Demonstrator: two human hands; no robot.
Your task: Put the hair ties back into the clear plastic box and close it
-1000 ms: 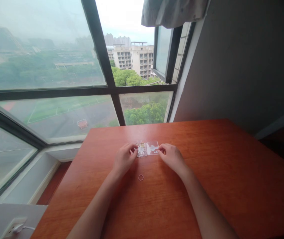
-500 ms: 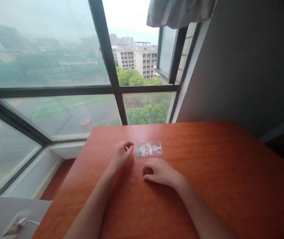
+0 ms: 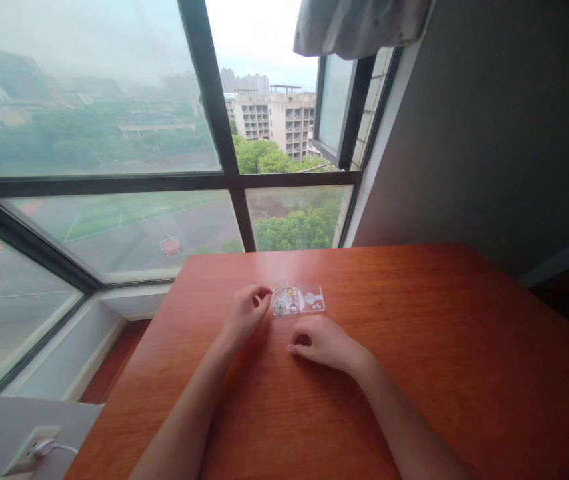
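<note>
A small clear plastic box [image 3: 298, 299] with compartments lies on the wooden table [image 3: 414, 347]; its left cells hold small rings and beads. My left hand [image 3: 244, 312] rests just left of the box, fingers curled in, fingertips close to its left edge; whether they touch it I cannot tell. My right hand [image 3: 319, 343] lies on the table in front of the box. Its fingers are curled down and pinched at the spot where a small ring lay. The ring itself is hidden under the fingertips.
A large window with dark frames [image 3: 224, 180] stands behind the table's far edge. A grey wall [image 3: 489, 133] runs along the right side. A white socket with a plug [image 3: 32, 450] sits at the lower left, off the table.
My right hand left the box, came toward me to the loose ring and closed over it; the ring no longer shows. My left hand let go of the box and now curls beside it.
</note>
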